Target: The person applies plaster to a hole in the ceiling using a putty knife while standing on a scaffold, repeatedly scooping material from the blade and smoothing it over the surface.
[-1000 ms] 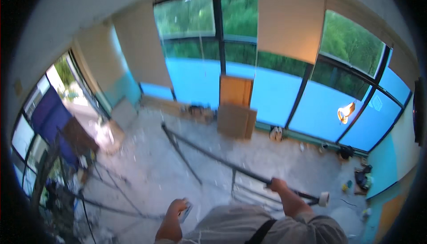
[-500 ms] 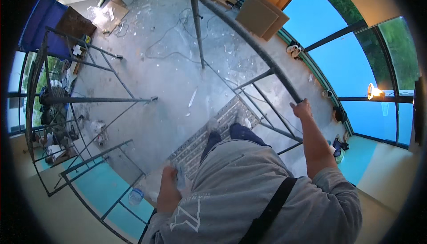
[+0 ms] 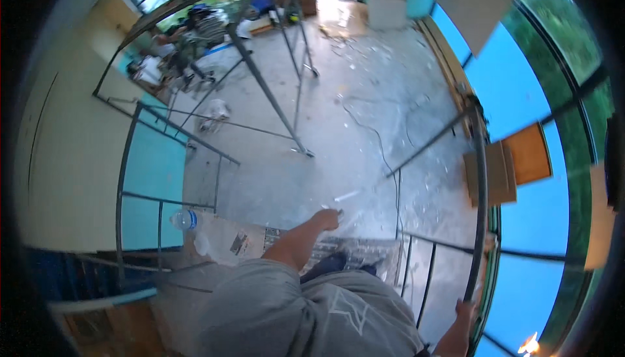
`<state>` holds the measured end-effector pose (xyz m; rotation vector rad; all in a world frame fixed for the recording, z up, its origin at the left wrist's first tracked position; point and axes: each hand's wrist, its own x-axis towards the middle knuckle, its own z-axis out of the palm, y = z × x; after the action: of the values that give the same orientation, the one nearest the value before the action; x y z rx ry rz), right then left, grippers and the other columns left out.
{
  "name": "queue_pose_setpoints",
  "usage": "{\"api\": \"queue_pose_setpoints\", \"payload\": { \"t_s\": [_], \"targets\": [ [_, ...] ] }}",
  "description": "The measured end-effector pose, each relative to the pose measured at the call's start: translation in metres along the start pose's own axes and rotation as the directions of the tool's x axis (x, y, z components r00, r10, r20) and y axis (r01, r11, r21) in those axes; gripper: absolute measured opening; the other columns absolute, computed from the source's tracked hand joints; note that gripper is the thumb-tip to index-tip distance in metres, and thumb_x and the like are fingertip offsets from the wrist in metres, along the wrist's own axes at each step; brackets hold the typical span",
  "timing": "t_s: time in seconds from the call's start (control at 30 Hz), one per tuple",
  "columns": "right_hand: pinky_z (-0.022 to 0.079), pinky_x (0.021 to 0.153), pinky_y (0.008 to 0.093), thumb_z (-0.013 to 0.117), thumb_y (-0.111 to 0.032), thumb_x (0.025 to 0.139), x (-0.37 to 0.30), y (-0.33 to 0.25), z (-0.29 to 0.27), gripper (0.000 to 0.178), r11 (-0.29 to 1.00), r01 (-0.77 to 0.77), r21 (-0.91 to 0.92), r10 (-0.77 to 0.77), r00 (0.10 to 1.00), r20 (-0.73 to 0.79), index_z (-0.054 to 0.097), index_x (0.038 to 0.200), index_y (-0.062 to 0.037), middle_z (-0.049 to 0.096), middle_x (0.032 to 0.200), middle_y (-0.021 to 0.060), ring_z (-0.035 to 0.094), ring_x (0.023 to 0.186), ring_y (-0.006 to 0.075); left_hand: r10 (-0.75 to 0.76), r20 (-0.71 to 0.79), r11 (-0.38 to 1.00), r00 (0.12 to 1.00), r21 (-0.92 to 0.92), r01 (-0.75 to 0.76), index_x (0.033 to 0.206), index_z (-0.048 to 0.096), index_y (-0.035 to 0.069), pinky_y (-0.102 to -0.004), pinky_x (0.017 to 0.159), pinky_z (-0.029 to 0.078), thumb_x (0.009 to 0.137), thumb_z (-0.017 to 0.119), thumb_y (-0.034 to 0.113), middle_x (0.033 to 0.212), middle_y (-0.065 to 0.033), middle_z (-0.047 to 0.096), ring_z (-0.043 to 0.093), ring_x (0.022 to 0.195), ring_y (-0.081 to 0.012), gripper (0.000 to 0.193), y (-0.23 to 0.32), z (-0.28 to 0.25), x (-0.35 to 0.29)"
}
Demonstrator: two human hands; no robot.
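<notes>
My right hand (image 3: 465,311) is closed round the dark metal tube (image 3: 480,214) of a scaffold frame on my right side. Stretched out in front of my body, my left hand (image 3: 327,219) has its fingers curled. Something small and pale shows at its fingertips, too blurred to name. Beneath that arm lies the perforated metal scaffold platform (image 3: 351,247), with my dark-clad legs partly hidden under my grey shirt. A clear plastic bottle with a blue label (image 3: 184,219) stands left of me, beside a pale board (image 3: 224,232).
Another scaffold frame (image 3: 263,87) stands ahead on the left. A cable (image 3: 377,136) trails over the debris-strewn concrete floor (image 3: 312,184) below. Brown boards (image 3: 491,173) lean along the blue wall at right. A lit lamp (image 3: 528,344) glows at lower right.
My view has swung to the left, so the room appears shifted. My left arm has moved from beside my body to reach out ahead. The right hand still grips the tube.
</notes>
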<state>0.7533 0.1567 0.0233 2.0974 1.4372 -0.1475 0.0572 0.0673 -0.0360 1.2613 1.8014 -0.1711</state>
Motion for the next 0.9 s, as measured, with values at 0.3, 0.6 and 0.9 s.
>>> {"api": "queue_pose_setpoints", "payload": {
  "t_s": [0.3,0.6,0.9],
  "targets": [
    [0.049,0.076,0.0400,0.072,-0.043,0.066,0.027,-0.015,0.006,0.077,0.936,-0.132,0.326,0.094,0.987,0.129,0.045,0.117,0.0081,0.056,0.108,0.0205,0.058,0.094,0.0318,-0.282,0.136,0.956,0.950,0.123,0.266,0.121,0.042,0.008,-0.0435,0.080,0.046,0.071,0.049,0.011,0.104,-0.0216,0.059,0.058,0.096,-0.0333,0.051,-0.119,0.039,-0.018],
    [0.045,0.085,0.0404,0.070,-0.050,0.066,-0.030,-0.075,-0.061,0.082,0.968,-0.060,0.244,0.063,0.998,-0.007,0.046,0.119,0.0073,0.052,0.117,0.0214,0.052,0.106,0.0338,-0.201,-0.162,0.959,0.966,-0.234,0.160,0.094,0.062,-0.004,-0.0407,0.081,0.047,0.074,0.048,0.019,0.101,-0.0229,0.059,0.058,0.095,-0.0339,0.034,-0.027,-0.011,-0.055],
    [0.032,0.102,0.0368,0.068,-0.063,0.063,-0.129,-0.193,-0.187,0.102,0.354,0.506,0.786,-0.766,0.640,-0.067,0.032,0.132,0.0036,0.039,0.131,0.0265,0.037,0.123,0.0346,0.310,-0.227,0.501,0.923,-0.786,-0.362,0.111,0.052,0.000,-0.0313,0.067,0.050,0.081,0.059,0.025,0.090,-0.0101,0.061,0.060,0.077,-0.0186,0.040,0.199,-0.023,-0.010]
  ]
}}
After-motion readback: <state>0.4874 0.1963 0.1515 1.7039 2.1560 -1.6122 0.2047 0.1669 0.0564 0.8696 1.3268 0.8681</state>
